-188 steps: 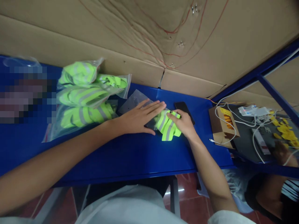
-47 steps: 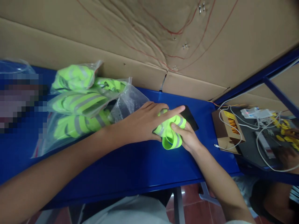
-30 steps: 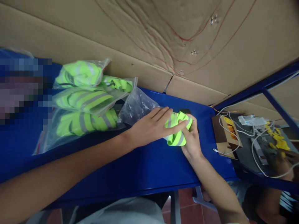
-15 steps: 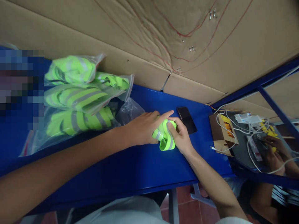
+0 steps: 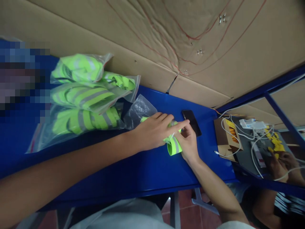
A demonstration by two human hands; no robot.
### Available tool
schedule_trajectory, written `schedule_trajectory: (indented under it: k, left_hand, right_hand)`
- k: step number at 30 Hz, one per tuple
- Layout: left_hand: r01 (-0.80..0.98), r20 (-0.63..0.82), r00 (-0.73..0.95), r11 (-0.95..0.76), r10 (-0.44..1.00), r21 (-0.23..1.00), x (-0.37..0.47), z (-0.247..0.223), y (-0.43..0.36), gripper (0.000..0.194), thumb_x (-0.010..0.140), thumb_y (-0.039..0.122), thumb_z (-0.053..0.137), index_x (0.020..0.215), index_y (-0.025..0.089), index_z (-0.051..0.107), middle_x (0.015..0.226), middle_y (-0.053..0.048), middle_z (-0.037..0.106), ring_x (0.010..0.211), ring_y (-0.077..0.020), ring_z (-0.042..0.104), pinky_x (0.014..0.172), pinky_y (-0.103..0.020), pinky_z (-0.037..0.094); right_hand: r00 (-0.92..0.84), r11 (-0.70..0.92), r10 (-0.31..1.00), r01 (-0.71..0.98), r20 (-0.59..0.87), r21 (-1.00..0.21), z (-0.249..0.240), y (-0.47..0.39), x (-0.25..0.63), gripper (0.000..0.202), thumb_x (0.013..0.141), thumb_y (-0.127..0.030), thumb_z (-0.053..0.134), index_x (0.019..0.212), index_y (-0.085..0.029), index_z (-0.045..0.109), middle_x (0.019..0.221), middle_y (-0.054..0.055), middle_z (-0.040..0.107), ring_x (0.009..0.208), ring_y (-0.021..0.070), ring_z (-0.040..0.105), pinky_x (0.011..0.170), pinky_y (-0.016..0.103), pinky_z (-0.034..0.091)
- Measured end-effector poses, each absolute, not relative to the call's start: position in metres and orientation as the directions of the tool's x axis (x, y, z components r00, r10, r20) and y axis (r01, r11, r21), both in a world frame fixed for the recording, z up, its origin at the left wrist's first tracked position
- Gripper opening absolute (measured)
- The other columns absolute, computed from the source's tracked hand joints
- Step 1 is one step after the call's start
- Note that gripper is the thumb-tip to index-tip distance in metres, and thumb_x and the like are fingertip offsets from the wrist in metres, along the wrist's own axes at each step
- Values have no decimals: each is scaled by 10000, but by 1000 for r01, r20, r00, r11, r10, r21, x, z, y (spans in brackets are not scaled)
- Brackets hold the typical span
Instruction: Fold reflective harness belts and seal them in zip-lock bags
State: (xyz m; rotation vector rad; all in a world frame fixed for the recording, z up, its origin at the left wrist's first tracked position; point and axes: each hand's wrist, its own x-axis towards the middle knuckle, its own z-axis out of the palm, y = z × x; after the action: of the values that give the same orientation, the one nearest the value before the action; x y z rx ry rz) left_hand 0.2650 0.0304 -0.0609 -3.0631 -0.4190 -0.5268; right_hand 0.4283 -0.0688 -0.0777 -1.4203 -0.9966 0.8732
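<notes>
A folded neon yellow-green strap with a silver stripe (image 5: pixel 175 146) is between my two hands, above the blue table (image 5: pixel 147 171). My left hand (image 5: pixel 156 132) lies over its left part, palm down, fingers bent round it and index finger reaching right. My right hand (image 5: pixel 189 141) pinches its upper right side with thumb and fingers. A loop of the strap hangs below the fingers. A bit of yellow-green shows behind my left hand, beside a clear plastic bag (image 5: pixel 140 109).
Clear bags of yellow-green straps (image 5: pixel 83 95) are piled at the left. A black phone (image 5: pixel 192 122) lies behind my right hand. A cardboard box (image 5: pixel 226 138) and white cables stand right. Beyond the blue frame, another person's hands (image 5: pixel 281 163) hold yellow pieces.
My left hand has moved slightly right, further over the strap. The strap's loop looks narrower and has turned. The view has shifted a little.
</notes>
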Motion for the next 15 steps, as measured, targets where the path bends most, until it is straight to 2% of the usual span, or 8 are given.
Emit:
schedule_trajectory:
  k: [3, 6, 9, 11, 15]
  left_hand:
    - [311, 355, 879, -947, 317, 77, 262, -58, 40, 909, 887, 310, 736, 1636, 221, 228, 1195, -118, 614, 1057, -298, 627, 922, -381, 464]
    - [328, 369, 865, -940, 340, 97, 262, -55, 43, 959, 860, 325, 762, 1638, 208, 213, 1212, -117, 612, 1058, -298, 625, 914, -377, 462]
    - [302, 358, 881, -950, 309, 76, 263, -55, 36, 999, 825, 316, 798, 1635, 201, 223, 1227, -127, 605, 1073, -308, 611, 918, -384, 457]
    - [271, 347, 901, -962, 261, 22, 265, -57, 28, 1028, 810, 312, 813, 1639, 203, 215, 1231, -146, 601, 1086, -326, 599, 929, -406, 450]
    - [218, 351, 920, -971, 173, -93, 267, -64, 14, 992, 853, 319, 769, 1652, 234, 186, 1238, -170, 602, 1081, -353, 593, 970, -478, 426]
  right_hand:
    - [158, 26, 987, 74, 38, -997, -71, -71, 428, 274, 936, -405, 721, 1170, -267, 683, 1068, 25, 722, 928, 187, 689, 820, 338, 579]
    - [52, 12, 999, 16, 12, -1000, -69, -70, 428, 327, 946, -407, 703, 1244, -285, 646, 1159, 38, 720, 1015, 215, 701, 893, 389, 583]
    - [204, 34, 978, 35, 40, -999, -75, -66, 428, 408, 838, -381, 814, 1183, -298, 611, 1136, 22, 702, 1004, 214, 691, 867, 380, 592]
    - [326, 70, 940, 109, 102, -992, -81, -64, 430, 407, 782, -347, 848, 1089, -286, 588, 1094, 9, 666, 999, 196, 663, 866, 355, 579]
    - [349, 110, 915, 271, 204, -956, -89, -61, 434, 356, 764, -273, 810, 949, -258, 507, 980, -11, 573, 891, 151, 593, 803, 305, 527]
